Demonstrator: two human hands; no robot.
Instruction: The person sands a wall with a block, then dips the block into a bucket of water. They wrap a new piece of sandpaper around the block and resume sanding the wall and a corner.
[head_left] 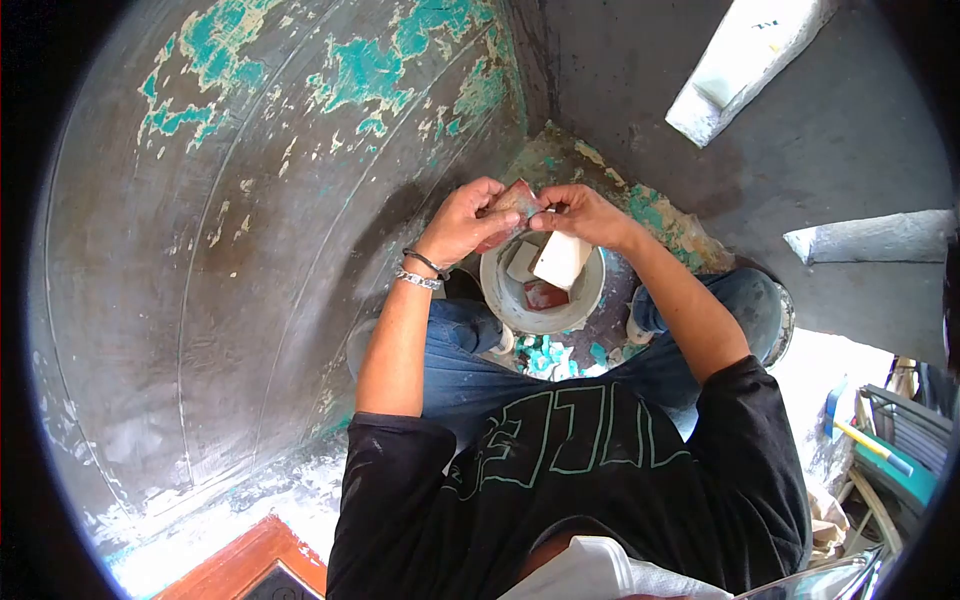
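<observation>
Over a round bucket (597,300), my two hands meet at a thin, worn, reddish-brown piece (520,200) that looks like sandpaper. My left hand (462,220) is closed round it from the side, thumb on its face. The fingertips of my right hand (592,217) pinch its right edge. Just below the right fingers, a white block (563,262) overlaps the bucket's mouth. Inside the bucket lie a pale flat piece (523,262) and a dark red piece (546,294).
A curved grey wall (250,300) with flaking turquoise paint rises on the left. White-coated beams (712,100) jut out at the right. Paint flakes (545,356) litter the floor between my feet. A yellow-handled tool (870,443) lies among clutter at lower right.
</observation>
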